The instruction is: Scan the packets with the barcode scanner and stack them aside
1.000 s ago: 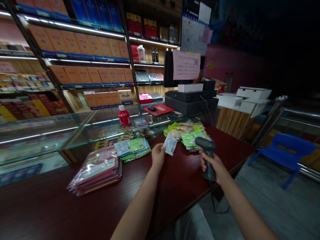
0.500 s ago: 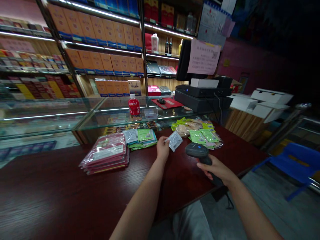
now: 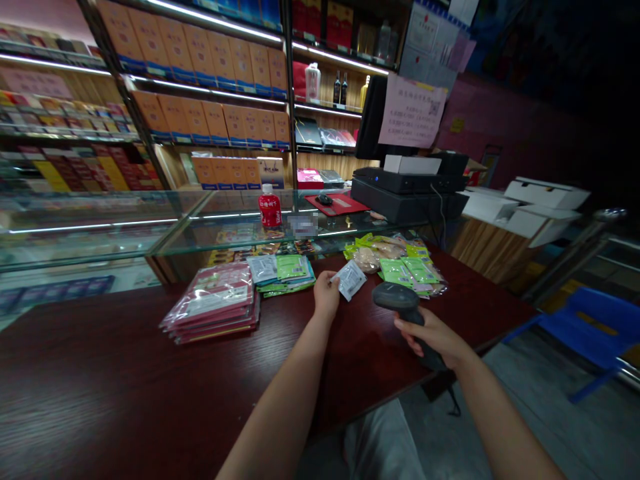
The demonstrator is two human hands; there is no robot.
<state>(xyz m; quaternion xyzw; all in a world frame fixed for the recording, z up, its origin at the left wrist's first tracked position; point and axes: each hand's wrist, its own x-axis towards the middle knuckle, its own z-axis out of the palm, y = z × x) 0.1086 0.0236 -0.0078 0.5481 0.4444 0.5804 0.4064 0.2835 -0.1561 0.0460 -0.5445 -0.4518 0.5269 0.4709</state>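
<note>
Pinched in my left hand (image 3: 327, 292) is a small silver-white packet (image 3: 351, 279), tilted over the dark red table. My right hand (image 3: 434, 335) wraps round the handle of a black barcode scanner (image 3: 399, 297), whose head points left toward the packet. Left of my left hand lies a pile of green and silver packets (image 3: 283, 270). Beside that, a stack of pink plastic-wrapped packages (image 3: 215, 301) sits on the table. Behind the scanner are green packets (image 3: 407, 270) and clear-and-green bags (image 3: 377, 252) with pale contents.
A glass display counter (image 3: 200, 243) borders the table's far side, with a red bottle (image 3: 270, 207) on top. A monitor (image 3: 371, 120) and black cash drawer (image 3: 405, 198) stand behind the bags. To the right is a blue chair (image 3: 590, 327). Stocked shelves fill the back.
The blue light on top of the scanner has gone out. Both hands keep nearly the same place and hold the same things; the view has shifted slightly.
</note>
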